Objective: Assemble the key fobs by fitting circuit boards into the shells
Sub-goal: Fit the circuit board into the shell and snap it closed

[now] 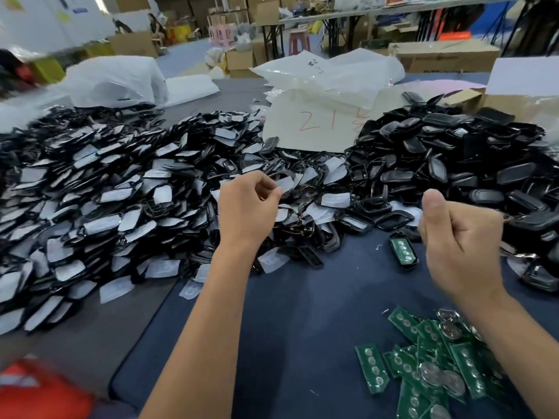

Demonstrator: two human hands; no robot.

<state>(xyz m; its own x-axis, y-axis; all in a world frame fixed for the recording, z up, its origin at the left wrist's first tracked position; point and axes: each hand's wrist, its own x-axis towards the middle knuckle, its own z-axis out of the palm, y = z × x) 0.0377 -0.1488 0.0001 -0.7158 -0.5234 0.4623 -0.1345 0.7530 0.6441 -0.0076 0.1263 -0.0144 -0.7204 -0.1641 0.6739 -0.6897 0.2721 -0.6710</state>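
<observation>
Heaped black shells (453, 164) cover the far side of the table (302, 328), and one shell with a board fitted (403, 251) lies between the hands, long axis running away from the person. Judging by this, a fresh shell comes next: the left hand (246, 211) pinches something pale at the film-backed pile (121, 192), the right hand (459, 237) is curled with nothing visible in its grip, and loose boards (429, 355) wait near the right forearm.

Glossy black plastic shells (453, 164); matt green circuit boards (372, 367); matt blue cloth mat (302, 313); shiny metal coin cells (450, 382)

text: red handwritten "21" | on: white sheet (311, 128) behind shell piles
</observation>
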